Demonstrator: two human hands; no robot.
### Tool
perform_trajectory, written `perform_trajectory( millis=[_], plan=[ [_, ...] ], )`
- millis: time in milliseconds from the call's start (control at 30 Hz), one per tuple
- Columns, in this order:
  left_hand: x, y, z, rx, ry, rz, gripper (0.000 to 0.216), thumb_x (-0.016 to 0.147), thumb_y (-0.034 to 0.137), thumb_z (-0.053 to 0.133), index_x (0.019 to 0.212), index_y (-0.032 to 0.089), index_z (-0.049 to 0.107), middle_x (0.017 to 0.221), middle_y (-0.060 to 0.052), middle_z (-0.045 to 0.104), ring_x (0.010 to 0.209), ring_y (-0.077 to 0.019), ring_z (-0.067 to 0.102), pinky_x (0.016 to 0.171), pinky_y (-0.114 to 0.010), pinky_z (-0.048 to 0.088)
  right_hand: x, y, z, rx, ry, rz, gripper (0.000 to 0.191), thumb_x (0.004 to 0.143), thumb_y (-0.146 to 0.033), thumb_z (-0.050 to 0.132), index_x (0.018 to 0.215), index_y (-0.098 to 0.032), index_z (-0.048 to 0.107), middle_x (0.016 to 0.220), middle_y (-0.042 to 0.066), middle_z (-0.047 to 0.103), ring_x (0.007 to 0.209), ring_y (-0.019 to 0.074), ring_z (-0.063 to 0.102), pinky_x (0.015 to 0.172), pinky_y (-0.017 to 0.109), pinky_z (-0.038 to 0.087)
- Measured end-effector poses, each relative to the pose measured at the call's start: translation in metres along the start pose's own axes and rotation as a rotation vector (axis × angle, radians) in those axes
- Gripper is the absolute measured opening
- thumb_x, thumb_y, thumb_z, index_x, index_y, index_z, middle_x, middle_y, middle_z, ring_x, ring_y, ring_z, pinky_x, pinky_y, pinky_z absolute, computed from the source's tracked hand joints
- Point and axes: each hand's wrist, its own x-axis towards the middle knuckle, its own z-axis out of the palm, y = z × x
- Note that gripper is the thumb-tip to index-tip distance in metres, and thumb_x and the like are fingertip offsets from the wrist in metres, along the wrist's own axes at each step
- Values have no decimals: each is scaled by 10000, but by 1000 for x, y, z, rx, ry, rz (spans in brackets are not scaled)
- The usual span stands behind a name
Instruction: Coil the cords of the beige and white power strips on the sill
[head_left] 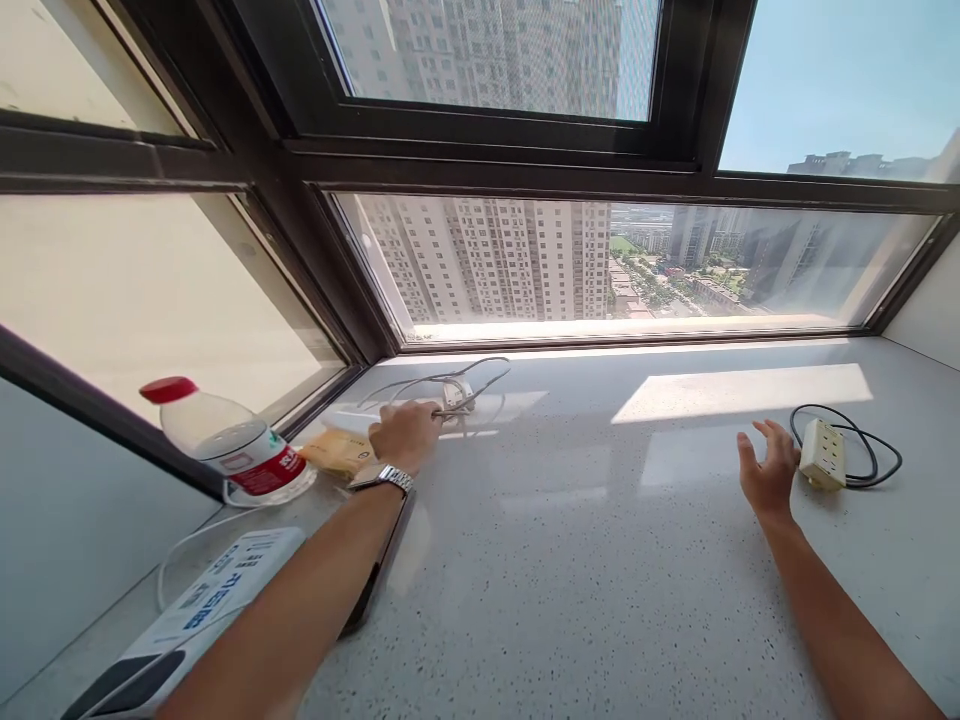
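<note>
My left hand, with a metal-banded watch on the wrist, is closed on a grey cable near the window. The cable loops over the sill beside a small white block, which looks like a socket or adapter; the hand partly hides where they meet. At the right, my right hand has its fingers apart and holds nothing. Its fingertips are close to a cream-coloured power strip, whose black cord lies coiled behind it; whether they touch I cannot tell.
Left of my left hand lie a yellow packet and a clear bottle with a red cap. A white box and a dark flat device are partly behind my left forearm. Dark window frames border the speckled sill.
</note>
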Motion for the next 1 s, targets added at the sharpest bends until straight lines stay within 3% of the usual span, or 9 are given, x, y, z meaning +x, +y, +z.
perform_trajectory(
  millis=[167,300,400,533,667,833,933,1000],
  plan=[
    [21,25,-41,-50,33,59,360,904,361,460,976,108,705,940,-128,661,915,-293,593,765,-378,459,-12,-14,3,66,-112,8,561,834,-642,407,1068,-166,590,1220,178,554,1171,321,472,1005,519,306],
    [28,44,-68,-255,187,104,429,923,411,450,1019,69,692,894,-103,679,892,-250,600,821,-383,463,-15,-21,3,107,-138,9,545,834,-635,414,1040,-163,592,1188,175,571,1150,323,490,992,529,318],
    [30,55,-80,-304,281,115,362,917,321,447,1039,81,689,1011,-96,663,905,-217,601,855,-368,467,-18,-24,5,118,-164,14,509,832,-619,430,1023,-178,596,1164,160,586,1138,318,497,979,519,340],
    [21,77,-86,-360,306,342,297,854,261,522,1082,144,674,1150,-76,615,1001,-200,585,887,-303,470,-24,-29,7,138,-234,6,475,827,-588,458,1029,-181,596,1154,153,596,1135,316,502,969,517,365],
    [3,98,-90,-434,303,509,349,847,289,499,1124,131,641,1157,-102,598,1062,-228,565,930,-344,458,-30,-37,9,197,-310,8,467,819,-605,479,999,-193,610,1118,143,622,1103,317,522,937,520,405],
    [-10,100,-85,-501,181,567,419,809,361,510,1146,142,627,1196,-99,607,1037,-236,590,892,-356,485,-45,-55,14,293,-556,-48,442,839,-574,502,1043,-199,615,1083,139,647,1048,306,567,857,485,481],
    [-4,81,-68,-526,70,411,443,767,325,509,1154,144,626,1191,-103,635,945,-230,640,815,-332,516,-56,-66,18,309,-677,-137,389,855,-523,509,1048,-203,618,1091,132,652,1047,296,578,869,483,487],
    [5,65,-55,-503,-116,300,408,735,276,497,1082,151,671,1097,-96,690,938,-236,654,793,-311,523,-61,-71,20,312,-723,-179,350,861,-490,515,1036,-206,623,1094,129,653,1054,290,580,880,480,489]
  ],
)
